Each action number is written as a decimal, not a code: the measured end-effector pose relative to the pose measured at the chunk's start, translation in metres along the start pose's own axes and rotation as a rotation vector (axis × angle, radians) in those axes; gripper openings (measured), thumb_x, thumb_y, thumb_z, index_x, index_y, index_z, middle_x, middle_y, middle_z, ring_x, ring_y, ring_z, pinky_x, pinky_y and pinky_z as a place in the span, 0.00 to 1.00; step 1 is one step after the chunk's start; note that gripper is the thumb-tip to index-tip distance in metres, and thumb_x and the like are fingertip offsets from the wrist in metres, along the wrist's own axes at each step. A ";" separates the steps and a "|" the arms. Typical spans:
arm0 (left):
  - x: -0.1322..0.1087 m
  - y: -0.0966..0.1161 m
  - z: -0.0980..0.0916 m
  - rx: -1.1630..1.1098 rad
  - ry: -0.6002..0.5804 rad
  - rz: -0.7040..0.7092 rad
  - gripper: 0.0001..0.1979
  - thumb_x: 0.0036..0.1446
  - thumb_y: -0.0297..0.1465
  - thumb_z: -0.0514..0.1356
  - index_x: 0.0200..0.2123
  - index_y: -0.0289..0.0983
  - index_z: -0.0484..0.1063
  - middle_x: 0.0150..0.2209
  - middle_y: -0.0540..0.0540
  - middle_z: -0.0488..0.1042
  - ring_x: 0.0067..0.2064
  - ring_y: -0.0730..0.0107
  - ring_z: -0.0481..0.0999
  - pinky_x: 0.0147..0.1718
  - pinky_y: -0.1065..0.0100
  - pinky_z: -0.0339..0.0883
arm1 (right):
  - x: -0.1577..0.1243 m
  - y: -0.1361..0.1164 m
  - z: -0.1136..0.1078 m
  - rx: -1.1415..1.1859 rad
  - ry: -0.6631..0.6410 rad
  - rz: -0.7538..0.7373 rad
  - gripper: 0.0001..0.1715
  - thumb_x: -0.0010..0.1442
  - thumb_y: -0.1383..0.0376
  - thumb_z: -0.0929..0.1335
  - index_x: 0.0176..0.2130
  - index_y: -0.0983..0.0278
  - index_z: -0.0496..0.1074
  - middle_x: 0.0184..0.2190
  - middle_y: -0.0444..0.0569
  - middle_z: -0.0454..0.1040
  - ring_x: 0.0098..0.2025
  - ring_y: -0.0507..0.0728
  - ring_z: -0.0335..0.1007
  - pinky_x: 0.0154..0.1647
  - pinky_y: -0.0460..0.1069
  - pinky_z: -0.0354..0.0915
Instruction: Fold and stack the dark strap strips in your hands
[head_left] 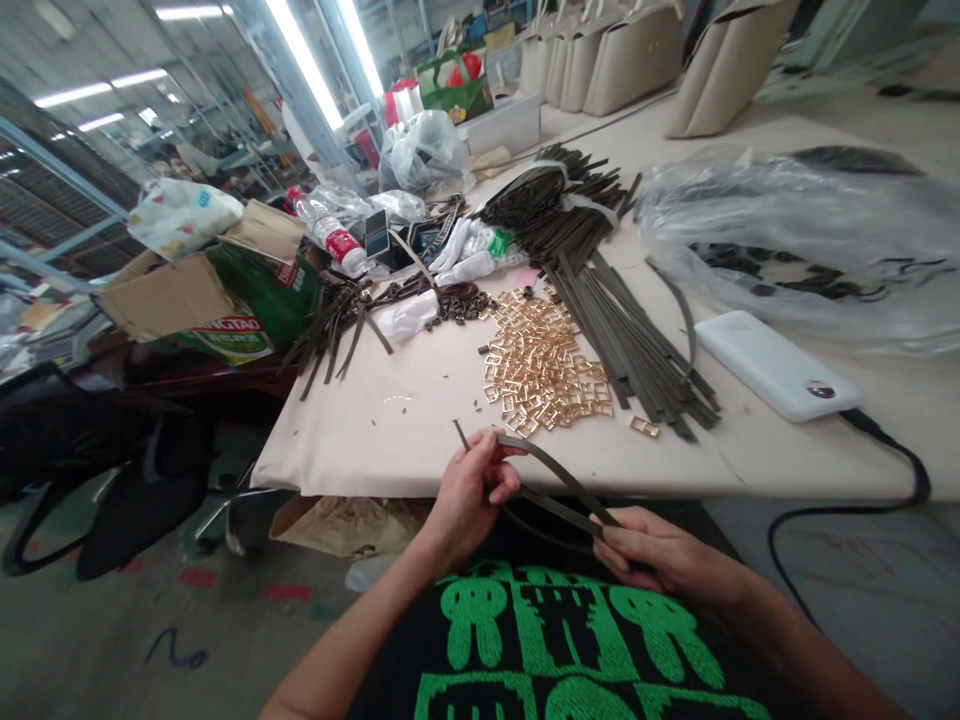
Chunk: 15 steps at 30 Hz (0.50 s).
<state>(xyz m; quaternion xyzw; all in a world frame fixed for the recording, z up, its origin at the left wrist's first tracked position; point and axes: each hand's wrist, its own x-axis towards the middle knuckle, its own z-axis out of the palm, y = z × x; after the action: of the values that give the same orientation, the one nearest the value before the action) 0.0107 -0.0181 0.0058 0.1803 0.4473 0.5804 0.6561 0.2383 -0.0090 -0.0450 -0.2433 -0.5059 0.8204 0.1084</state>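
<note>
Here we are, left hand [480,472] and right hand [649,548] both pinching the bowed dark strap [543,456], which a slackening grip could let spring loose.

There are two grips, left grip [478,475] and right grip [646,546]; the dark strapping [559,469] between them cannot be surely counted. Beyond them sits one heap of gold buckles [544,365], too many to count; rightward of the right grip, one white device [776,362]; beyond and left of the left grip, one phone [377,233], one red-labelled bottle [335,239].
</note>
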 end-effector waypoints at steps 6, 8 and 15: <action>0.001 0.009 -0.006 -0.026 0.085 0.206 0.12 0.57 0.38 0.63 0.35 0.35 0.66 0.29 0.51 0.71 0.17 0.86 0.58 0.13 0.79 0.41 | 0.001 -0.025 -0.005 -0.045 0.113 -0.160 0.28 0.63 0.44 0.62 0.25 0.63 0.60 0.16 0.38 0.56 0.16 0.47 0.41 0.15 0.45 0.38; 0.000 0.004 -0.006 -0.002 0.072 0.174 0.13 0.58 0.39 0.62 0.36 0.35 0.66 0.30 0.51 0.71 0.17 0.86 0.60 0.14 0.79 0.42 | 0.004 -0.028 -0.004 -0.032 0.115 -0.185 0.28 0.64 0.44 0.61 0.25 0.62 0.60 0.15 0.38 0.56 0.15 0.46 0.40 0.15 0.46 0.37; -0.013 -0.009 0.002 0.192 -0.041 0.098 0.19 0.60 0.47 0.58 0.40 0.35 0.68 0.32 0.47 0.74 0.20 0.79 0.70 0.15 0.77 0.49 | 0.008 -0.025 0.006 -0.037 0.161 -0.151 0.28 0.64 0.43 0.61 0.26 0.63 0.60 0.16 0.37 0.55 0.16 0.47 0.38 0.16 0.46 0.36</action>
<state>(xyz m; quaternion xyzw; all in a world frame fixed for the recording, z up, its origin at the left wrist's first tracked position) 0.0188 -0.0315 0.0047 0.2759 0.4779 0.5626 0.6156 0.2261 0.0011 -0.0230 -0.2715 -0.5276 0.7782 0.2058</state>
